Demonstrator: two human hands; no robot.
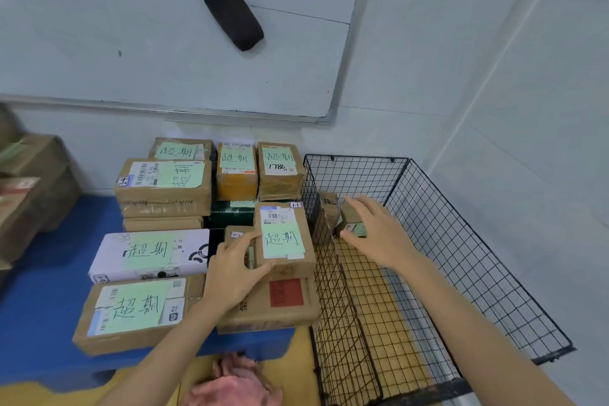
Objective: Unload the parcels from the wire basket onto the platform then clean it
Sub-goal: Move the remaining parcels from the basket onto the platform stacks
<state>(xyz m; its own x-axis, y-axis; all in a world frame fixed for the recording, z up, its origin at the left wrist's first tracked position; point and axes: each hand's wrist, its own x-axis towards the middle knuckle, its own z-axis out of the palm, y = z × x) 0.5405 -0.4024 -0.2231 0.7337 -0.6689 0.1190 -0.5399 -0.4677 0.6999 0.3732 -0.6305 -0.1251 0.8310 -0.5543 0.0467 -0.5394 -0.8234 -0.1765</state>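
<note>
A black wire basket (468, 241) stands on the floor at the right. At its far left corner two small brown parcels remain: one upright (329, 208) and one with a green label (352, 219). My right hand (379, 234) reaches into the basket and closes its thumb and fingers around the green-labelled one. My left hand (235, 269) holds the near left end of a brown parcel with a green note (285, 237), which lies on top of other parcels on the blue platform (39, 313).
Several labelled cardboard parcels (164, 186) are stacked across the platform up to the wall. A pink cloth (235, 382) lies on the yellow floor by the platform's front edge. A whiteboard with a black eraser (233, 14) hangs above. More boxes (29, 188) stand at the left.
</note>
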